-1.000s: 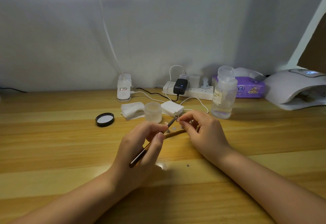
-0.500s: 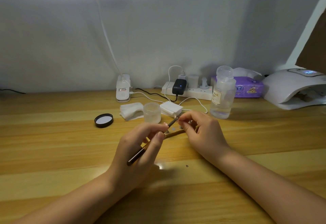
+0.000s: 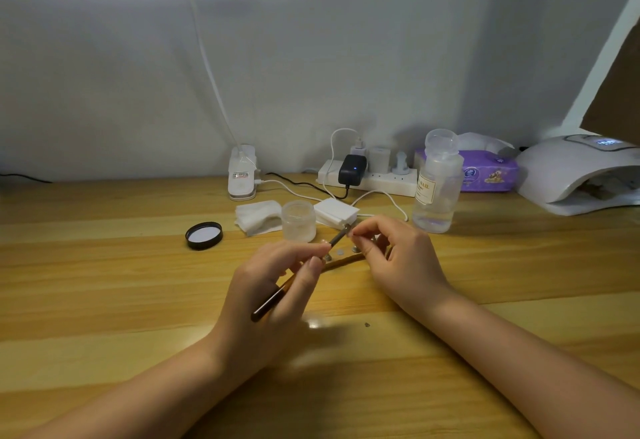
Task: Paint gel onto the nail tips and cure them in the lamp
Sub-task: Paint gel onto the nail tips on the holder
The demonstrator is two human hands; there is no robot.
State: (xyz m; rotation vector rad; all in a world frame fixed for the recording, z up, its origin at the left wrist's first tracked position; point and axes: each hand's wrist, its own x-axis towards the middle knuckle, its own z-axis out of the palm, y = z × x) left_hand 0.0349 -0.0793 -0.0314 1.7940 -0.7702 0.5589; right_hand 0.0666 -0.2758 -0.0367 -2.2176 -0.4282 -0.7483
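Observation:
My left hand (image 3: 273, 286) grips a dark brown gel brush (image 3: 268, 305) like a pen, its tip pointing up and right. The brush tip meets a small nail tip (image 3: 354, 232) pinched between the thumb and forefinger of my right hand (image 3: 398, 258). Under both hands lies a wooden nail-tip holder (image 3: 341, 260) with small round studs on it. An open frosted gel jar (image 3: 298, 221) stands just behind the hands, and its black lid (image 3: 203, 235) lies to the left. The white curing lamp (image 3: 575, 175) sits at the far right.
A clear bottle (image 3: 437, 184) stands right of the jar. Cotton pads (image 3: 258, 216), a small white box (image 3: 336, 213), a power strip (image 3: 374, 175) with plugs and cables, a purple tissue pack (image 3: 485, 170) and a desk lamp base (image 3: 242, 177) line the back of the wooden desk (image 3: 104, 293).
Both hands stay at the same spot on the desk; the brush tip shifts only slightly against the nail tip. The camera has tilted a little.

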